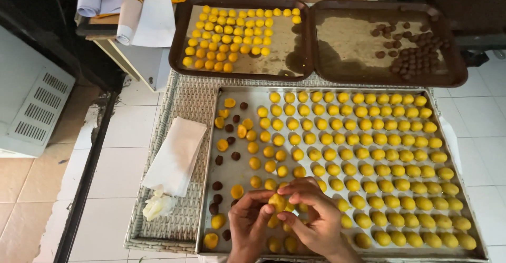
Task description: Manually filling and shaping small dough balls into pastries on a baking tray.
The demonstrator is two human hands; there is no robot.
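Yellow dough ball [277, 202] sits pinched between the fingertips of left hand [249, 222] and right hand [315, 218] over the metal tray's [238, 176] near edge, seemingly mid-shaping, and setting it down calls for a free spot among the rows.

Your two bare hands come up from the bottom edge and meet close together, touching at the fingertips. Your left hand [249, 222] is bent at the wrist, back turned up, its fingers [259, 198] curled inward and pinched shut. Your right hand [316, 215] lies slightly higher and across it, knuckles up, fingers bent down and closed toward the left hand's tips. Only the wrists show; your forearms are cut off.
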